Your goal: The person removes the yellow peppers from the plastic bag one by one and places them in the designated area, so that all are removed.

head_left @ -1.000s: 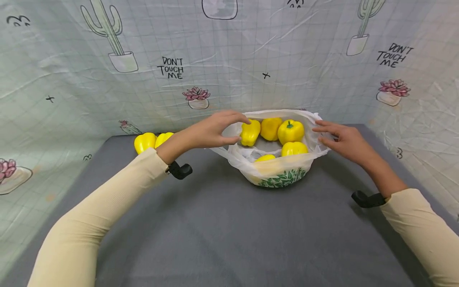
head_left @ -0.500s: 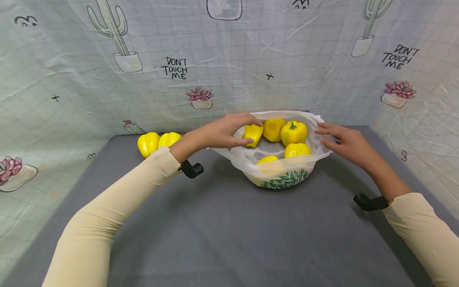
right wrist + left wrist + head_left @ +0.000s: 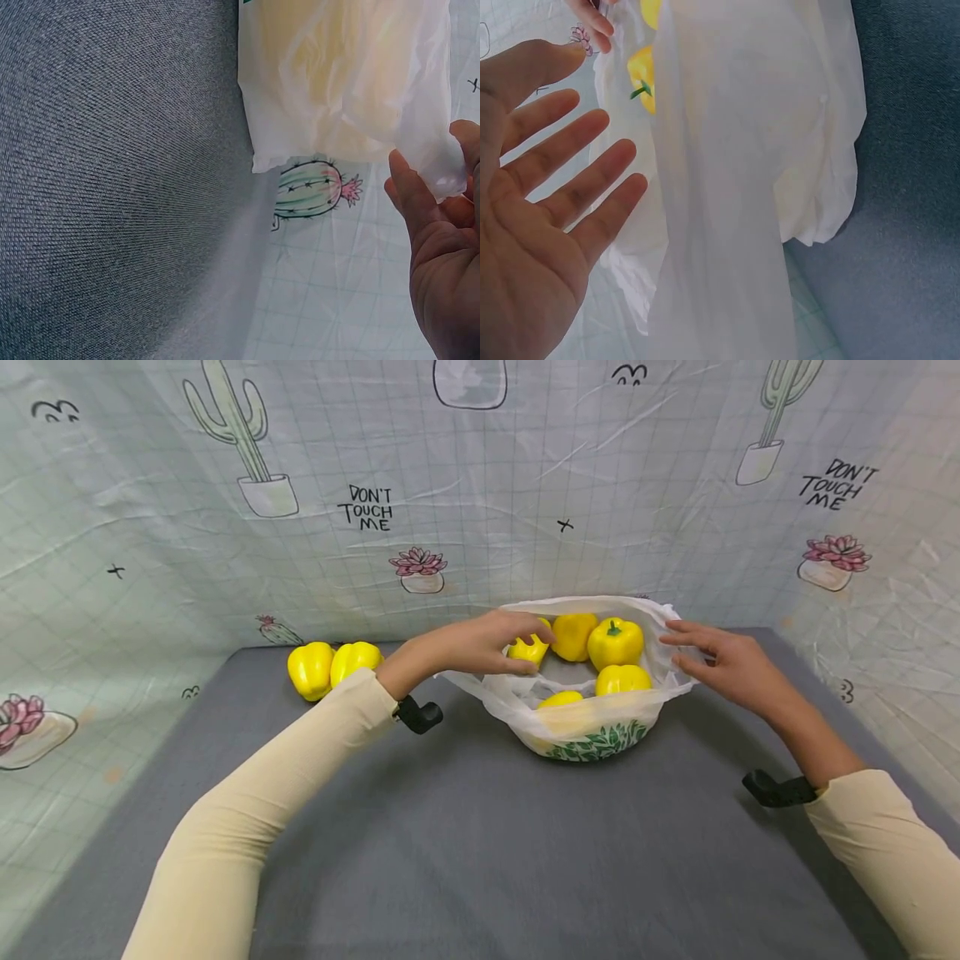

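A white plastic bag [image 3: 592, 714] with green leaf print stands wide-mouthed on the table, holding several yellow bell peppers [image 3: 615, 643]. My left hand [image 3: 491, 642] reaches over its left rim, thumb and fingers overlapping the leftmost pepper [image 3: 528, 650] in the head view. The left wrist view shows this left hand [image 3: 547, 202] with spread fingers and a bare palm beside the bag's white film [image 3: 720, 150]. At the bag's right rim lies my right hand [image 3: 723, 664], fingers extended and apart from the thumb. In the right wrist view, its thumb and fingertips meet the bag's edge [image 3: 427, 142].
Two yellow bell peppers [image 3: 311, 670] lie outside the bag at the back left, beyond my left forearm. Grey cloth covers the table [image 3: 525, 852]. A pale curtain [image 3: 495, 485] with cactus drawings rises right behind the bag and along both sides.
My left hand has moved right, further over the bag's opening, covering more of the leftmost pepper in the head view. The right hand stays at the rim. The head view has shifted slightly.
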`<action>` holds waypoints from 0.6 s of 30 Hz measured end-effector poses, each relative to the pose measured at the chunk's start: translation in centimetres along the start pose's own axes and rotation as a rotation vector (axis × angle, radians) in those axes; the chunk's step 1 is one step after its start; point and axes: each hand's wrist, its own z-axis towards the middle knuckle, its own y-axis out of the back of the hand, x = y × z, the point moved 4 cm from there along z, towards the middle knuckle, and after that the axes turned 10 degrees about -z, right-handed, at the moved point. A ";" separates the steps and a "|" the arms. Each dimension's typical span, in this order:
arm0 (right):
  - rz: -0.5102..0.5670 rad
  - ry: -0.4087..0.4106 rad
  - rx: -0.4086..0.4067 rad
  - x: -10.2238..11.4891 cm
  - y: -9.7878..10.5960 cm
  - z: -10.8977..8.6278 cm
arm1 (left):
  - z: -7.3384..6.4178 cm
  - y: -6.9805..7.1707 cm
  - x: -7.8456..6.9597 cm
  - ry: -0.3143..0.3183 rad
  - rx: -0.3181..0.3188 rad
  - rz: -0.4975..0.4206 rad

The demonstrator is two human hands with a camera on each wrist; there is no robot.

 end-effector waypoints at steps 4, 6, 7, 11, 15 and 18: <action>0.004 0.003 -0.025 0.1 0.1 -0.3 | 0.5 -0.4 0.1 0.021 0.031 -0.023; 0.002 0.002 -0.033 0.2 0.1 -0.4 | 0.6 -0.6 0.2 0.035 0.046 -0.046; -0.003 0.002 -0.038 0.2 0.1 -0.5 | 0.6 -0.7 0.2 0.040 0.052 -0.054; -0.002 0.008 -0.053 0.1 0.0 -0.8 | 0.5 -1.1 0.1 0.055 0.067 -0.064; 0.007 0.019 -0.063 0.2 -0.1 -1.0 | 0.6 -1.3 0.1 0.050 0.080 -0.062; 0.003 0.023 -0.058 0.3 -0.2 -1.0 | 0.8 -1.5 0.2 0.042 0.090 -0.071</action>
